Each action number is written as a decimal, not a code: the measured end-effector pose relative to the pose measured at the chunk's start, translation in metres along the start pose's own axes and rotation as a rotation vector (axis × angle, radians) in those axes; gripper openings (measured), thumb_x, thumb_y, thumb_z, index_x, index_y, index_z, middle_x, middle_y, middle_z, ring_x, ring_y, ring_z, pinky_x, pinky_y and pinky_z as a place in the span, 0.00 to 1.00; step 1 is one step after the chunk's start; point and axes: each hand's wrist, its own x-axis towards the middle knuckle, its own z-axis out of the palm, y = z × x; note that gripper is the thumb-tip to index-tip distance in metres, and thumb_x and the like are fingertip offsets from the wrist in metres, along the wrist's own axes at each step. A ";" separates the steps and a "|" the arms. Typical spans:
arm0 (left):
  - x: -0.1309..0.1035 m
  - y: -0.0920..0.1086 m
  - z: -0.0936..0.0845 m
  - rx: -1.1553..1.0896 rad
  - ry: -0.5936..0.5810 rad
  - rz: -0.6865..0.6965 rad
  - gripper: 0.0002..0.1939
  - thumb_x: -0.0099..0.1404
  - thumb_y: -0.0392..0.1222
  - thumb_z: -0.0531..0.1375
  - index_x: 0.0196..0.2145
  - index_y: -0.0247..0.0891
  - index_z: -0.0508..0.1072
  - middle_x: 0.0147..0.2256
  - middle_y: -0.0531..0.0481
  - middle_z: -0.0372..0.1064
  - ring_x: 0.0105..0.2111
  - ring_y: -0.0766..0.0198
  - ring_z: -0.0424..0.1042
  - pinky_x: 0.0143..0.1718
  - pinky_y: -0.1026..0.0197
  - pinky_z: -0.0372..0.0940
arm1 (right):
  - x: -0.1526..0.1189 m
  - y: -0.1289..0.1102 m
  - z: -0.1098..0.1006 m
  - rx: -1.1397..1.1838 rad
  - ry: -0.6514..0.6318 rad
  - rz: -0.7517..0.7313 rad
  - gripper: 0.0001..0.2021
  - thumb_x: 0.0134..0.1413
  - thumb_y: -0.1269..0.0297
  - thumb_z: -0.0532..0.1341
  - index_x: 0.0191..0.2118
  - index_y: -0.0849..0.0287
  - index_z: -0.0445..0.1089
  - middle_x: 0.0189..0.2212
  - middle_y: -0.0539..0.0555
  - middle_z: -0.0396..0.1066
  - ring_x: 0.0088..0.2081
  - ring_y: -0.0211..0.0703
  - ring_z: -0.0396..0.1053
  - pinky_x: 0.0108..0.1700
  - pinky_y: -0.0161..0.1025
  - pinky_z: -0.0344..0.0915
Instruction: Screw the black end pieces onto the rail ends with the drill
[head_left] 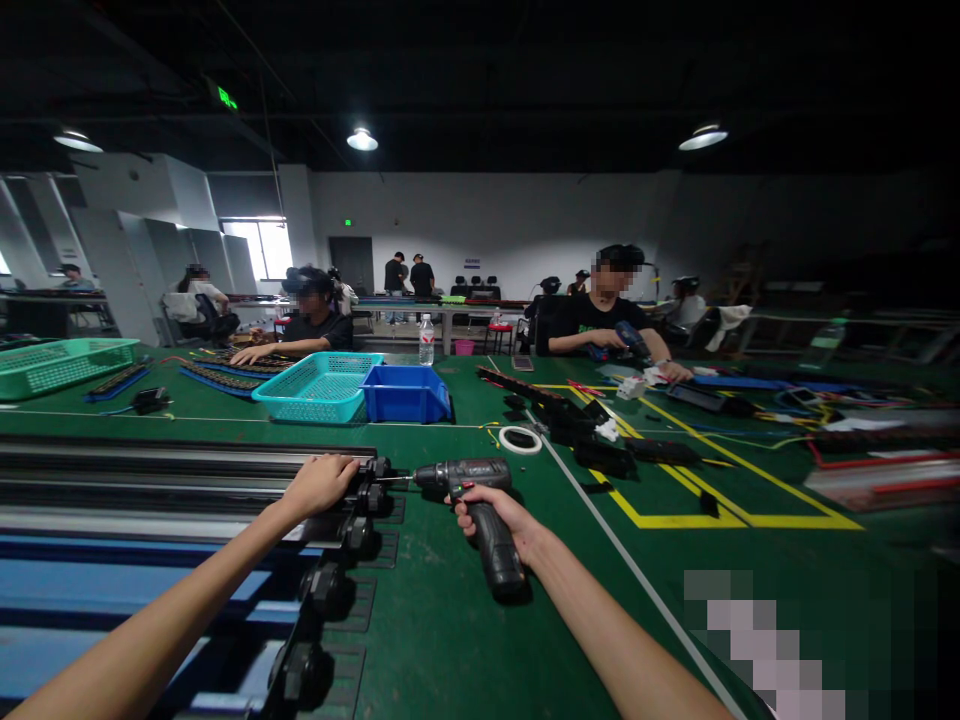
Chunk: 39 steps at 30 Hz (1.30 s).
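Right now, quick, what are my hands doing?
Left hand: resting on the rails near their ends; finger closure unclear.
Right hand: closed around the handle of the power drill.

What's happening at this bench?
The right hand holds a cordless drill, its long bit meeting the end of a metal profile near a black cable gland. The left hand rests on the profiles. Across the green table, a co-worker holds another drill.
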 end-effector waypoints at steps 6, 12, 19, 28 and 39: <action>0.000 0.000 0.000 -0.005 -0.002 -0.001 0.28 0.69 0.55 0.39 0.40 0.42 0.76 0.44 0.43 0.74 0.45 0.52 0.70 0.43 0.56 0.58 | 0.000 0.000 0.000 -0.014 0.005 -0.009 0.16 0.50 0.69 0.61 0.44 0.72 0.64 0.27 0.51 0.64 0.26 0.32 0.65 0.28 0.28 0.64; 0.000 0.002 -0.002 0.000 -0.011 -0.007 0.28 0.69 0.54 0.39 0.39 0.42 0.76 0.44 0.43 0.73 0.46 0.52 0.70 0.44 0.56 0.58 | -0.001 0.000 0.003 -0.020 0.017 -0.006 0.16 0.49 0.69 0.62 0.44 0.71 0.64 0.27 0.51 0.64 0.26 0.32 0.65 0.28 0.28 0.64; 0.000 0.000 0.000 0.005 0.001 0.008 0.28 0.69 0.55 0.38 0.38 0.42 0.76 0.43 0.43 0.74 0.45 0.52 0.70 0.43 0.57 0.57 | -0.002 -0.002 0.008 -0.046 0.029 -0.009 0.16 0.48 0.70 0.61 0.43 0.71 0.64 0.27 0.51 0.64 0.25 0.32 0.64 0.27 0.28 0.63; 0.000 -0.001 0.001 0.001 0.001 0.016 0.29 0.69 0.55 0.38 0.35 0.42 0.75 0.40 0.44 0.74 0.43 0.54 0.71 0.41 0.58 0.57 | -0.002 -0.002 0.009 -0.048 0.036 -0.011 0.15 0.48 0.70 0.62 0.43 0.71 0.64 0.27 0.51 0.65 0.26 0.32 0.65 0.28 0.28 0.64; -0.001 0.005 -0.005 -0.011 -0.033 -0.005 0.27 0.69 0.53 0.39 0.37 0.41 0.75 0.44 0.43 0.73 0.45 0.54 0.70 0.44 0.57 0.57 | -0.004 -0.003 0.012 -0.061 0.034 -0.002 0.14 0.48 0.70 0.62 0.42 0.69 0.65 0.27 0.51 0.65 0.26 0.32 0.65 0.27 0.28 0.64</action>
